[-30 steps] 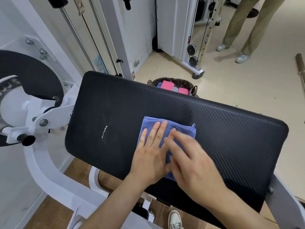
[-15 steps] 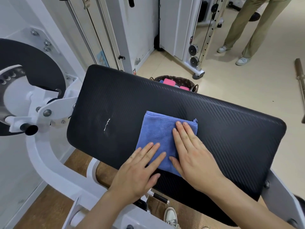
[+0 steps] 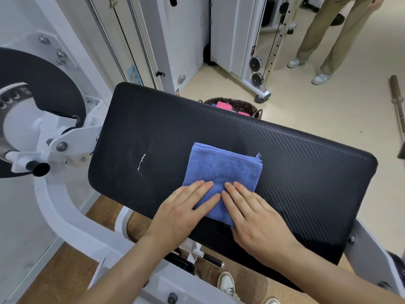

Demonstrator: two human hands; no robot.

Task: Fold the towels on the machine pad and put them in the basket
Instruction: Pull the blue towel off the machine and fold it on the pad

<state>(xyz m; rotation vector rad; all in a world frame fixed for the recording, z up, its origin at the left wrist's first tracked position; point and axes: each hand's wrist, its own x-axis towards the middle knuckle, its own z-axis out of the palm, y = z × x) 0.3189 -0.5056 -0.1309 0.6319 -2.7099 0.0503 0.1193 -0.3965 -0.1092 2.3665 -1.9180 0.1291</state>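
Observation:
A folded blue towel (image 3: 221,172) lies on the black machine pad (image 3: 295,172), near its front edge. My left hand (image 3: 182,211) lies flat with straight fingers on the towel's near left corner. My right hand (image 3: 256,220) lies flat beside it on the near right part, fingertips almost meeting the left ones. Behind the pad's far edge stands a dark woven basket (image 3: 247,105) holding folded pink towels (image 3: 223,105); the pad hides most of it.
The white machine frame with a round black disc (image 3: 43,102) stands at the left. A cable machine (image 3: 260,62) and a person's legs (image 3: 324,40) are at the back right. A metal bar (image 3: 397,106) lies on the floor at the right.
Both hands have slid back along the towel toward me, from its middle to its near edge. The towel stays folded in the same spot.

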